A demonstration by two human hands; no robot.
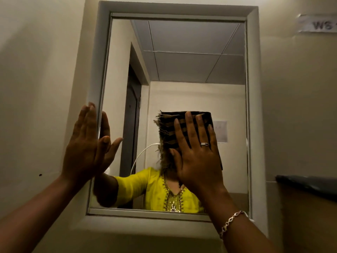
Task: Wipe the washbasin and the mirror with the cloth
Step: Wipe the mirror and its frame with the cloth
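Observation:
A wall mirror (pixel 191 70) in a pale grey frame (pixel 98 70) fills the middle of the view. My right hand (pixel 197 154) lies flat, fingers straight and spread, pressing a folded dark brown striped cloth (pixel 167 128) with a frayed left edge against the lower middle of the glass. My left hand (pixel 82 143) is open and flat against the frame's left side, fingertips up, the thumb reaching onto the glass. The reflection shows a person in a yellow top. The washbasin is out of view.
Cream walls surround the mirror. A paper label (pixel 319 24) is stuck high on the right wall. A dark-topped ledge or box (pixel 308 187) juts out at the right, level with the mirror's lower edge.

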